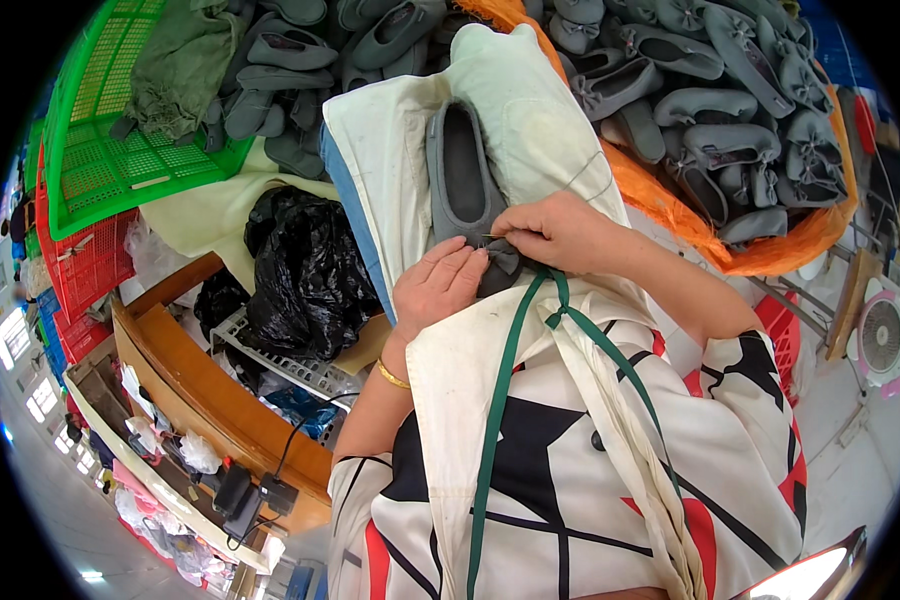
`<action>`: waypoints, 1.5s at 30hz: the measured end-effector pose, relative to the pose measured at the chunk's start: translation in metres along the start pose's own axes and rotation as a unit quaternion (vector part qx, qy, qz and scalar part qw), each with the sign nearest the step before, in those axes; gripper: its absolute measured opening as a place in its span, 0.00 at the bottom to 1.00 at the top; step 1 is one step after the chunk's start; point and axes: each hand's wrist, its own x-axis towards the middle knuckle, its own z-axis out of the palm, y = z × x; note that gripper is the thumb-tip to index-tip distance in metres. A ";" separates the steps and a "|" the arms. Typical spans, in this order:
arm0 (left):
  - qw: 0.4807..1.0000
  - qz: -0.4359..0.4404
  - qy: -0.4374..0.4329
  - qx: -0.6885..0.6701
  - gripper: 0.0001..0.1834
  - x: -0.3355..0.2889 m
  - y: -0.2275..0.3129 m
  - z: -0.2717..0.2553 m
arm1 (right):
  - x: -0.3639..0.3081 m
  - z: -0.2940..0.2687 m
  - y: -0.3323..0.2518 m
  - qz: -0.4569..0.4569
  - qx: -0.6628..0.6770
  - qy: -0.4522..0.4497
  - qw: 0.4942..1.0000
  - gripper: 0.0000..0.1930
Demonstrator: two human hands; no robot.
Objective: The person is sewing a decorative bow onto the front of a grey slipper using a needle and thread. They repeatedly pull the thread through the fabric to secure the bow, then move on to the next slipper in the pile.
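on the pale cloth (530, 110) spread over the person's lap, a grey slipper (462, 170) is lying with its opening facing up and its toe end pointing toward the body. the left hand (438, 285) is pressing down on the near end of the slipper, its fingers together and laid flat beside a small grey bow (503, 258). the right hand (555, 235) is pinching its thumb and forefinger closed on a thin needle (491, 237) right at the bow, just touching the slipper's toe. a gold bracelet (391, 376) is sitting on the left wrist. a green strap (500, 400) is running down over the patterned apron below the hands. behind the cloth, a heap of grey slippers (730, 110) is filling an orange sack (670, 215) on the right, and more grey slippers (300, 70) are piling up beside a green crate (100, 150) on the left. a black plastic bag (305, 265) is lying just left of the lap, above a wooden bench (200, 390).
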 end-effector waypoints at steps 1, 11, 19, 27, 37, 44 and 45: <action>1.000 0.000 0.000 -0.002 0.18 0.000 0.000 0.000 | 0.000 0.000 -0.001 0.003 -0.001 -0.003 1.000 0.09; 1.000 -0.014 -0.002 -0.022 0.15 -0.005 -0.002 0.003 | 0.008 0.000 0.003 -0.015 -0.011 -0.018 1.000 0.09; 0.993 -0.066 0.054 -0.084 0.14 -0.009 -0.002 0.015 | 0.011 0.005 0.010 -0.006 0.014 -0.023 1.000 0.07; 0.986 -0.105 0.054 -0.121 0.13 -0.013 -0.003 0.016 | 0.010 0.011 0.011 0.003 0.012 -0.024 1.000 0.07; 0.988 -0.077 0.029 -0.130 0.12 -0.011 0.001 0.014 | 0.002 0.017 0.020 -0.022 -0.012 0.002 1.000 0.08; 0.988 -0.095 0.013 -0.117 0.12 -0.050 -0.019 0.040 | 0.014 0.017 -0.008 0.019 0.014 -0.022 0.999 0.12; 0.987 -0.121 -0.029 -0.102 0.11 -0.058 -0.024 0.043 | 0.015 0.016 -0.011 0.032 0.001 -0.021 0.999 0.12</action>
